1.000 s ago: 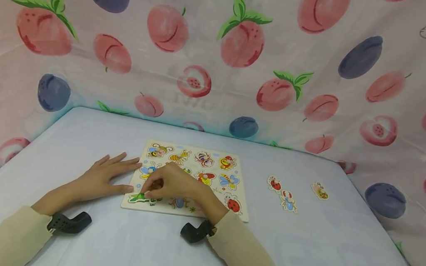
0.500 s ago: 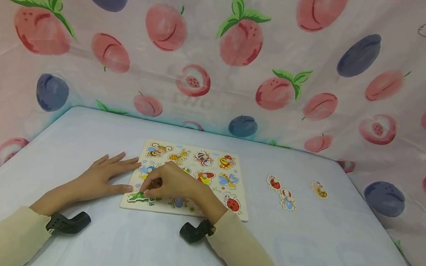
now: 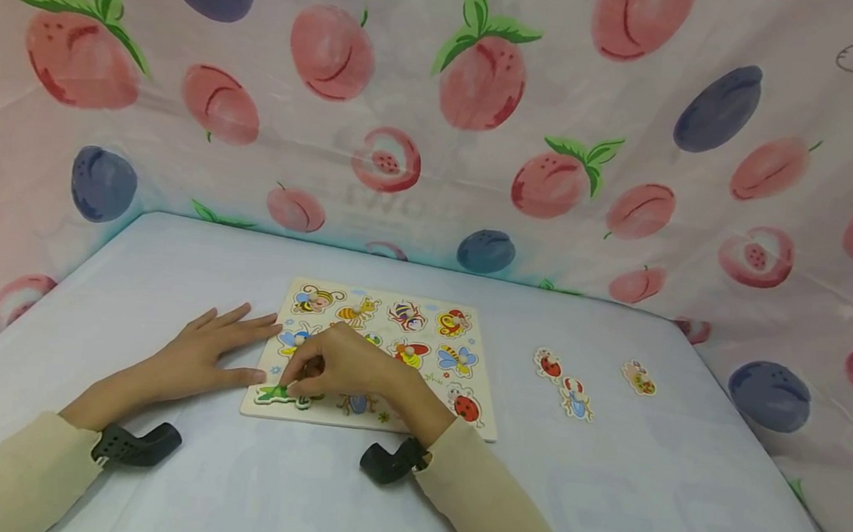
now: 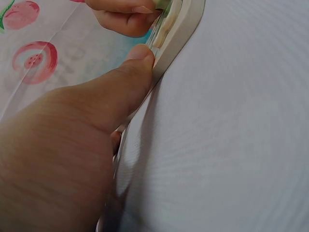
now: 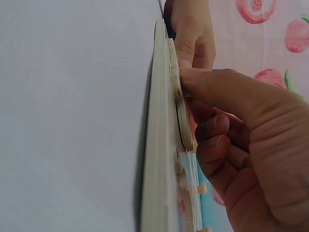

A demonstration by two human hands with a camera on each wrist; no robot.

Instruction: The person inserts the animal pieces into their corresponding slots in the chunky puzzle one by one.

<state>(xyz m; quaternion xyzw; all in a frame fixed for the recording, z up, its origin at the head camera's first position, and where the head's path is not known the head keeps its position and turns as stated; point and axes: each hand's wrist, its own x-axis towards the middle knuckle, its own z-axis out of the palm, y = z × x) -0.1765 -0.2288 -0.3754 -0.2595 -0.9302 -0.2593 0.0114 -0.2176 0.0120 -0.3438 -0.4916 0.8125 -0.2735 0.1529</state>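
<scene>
A wooden peg puzzle board (image 3: 376, 423) with insect pictures lies on the table. In the head view my right hand (image 3: 358, 365) pinches a green insect puzzle piece (image 3: 273, 396) between thumb and fingers at the board's front left corner. The right wrist view shows that piece (image 5: 177, 96) lying along the board's face, one end standing off it, with the thumb at its top. My left hand (image 3: 201, 353) is spread flat with fingers straight, its fingertips and thumb at the board's left edge. In the left wrist view, the left thumb (image 4: 130, 72) presses on the board's rim (image 4: 186, 36).
Right of the board lie three loose pieces: a ladybug (image 3: 549, 365), a blue beetle (image 3: 576, 400) and a yellowish insect piece (image 3: 639, 379). Several knobbed pieces, such as a red-winged insect (image 3: 410, 354), sit on the board. A fruit-print cloth (image 3: 431, 208) hangs behind the table.
The green insect puzzle piece has shifted and turned slightly under the right fingers, covering more of the print to its right. The left hand has stayed in place.
</scene>
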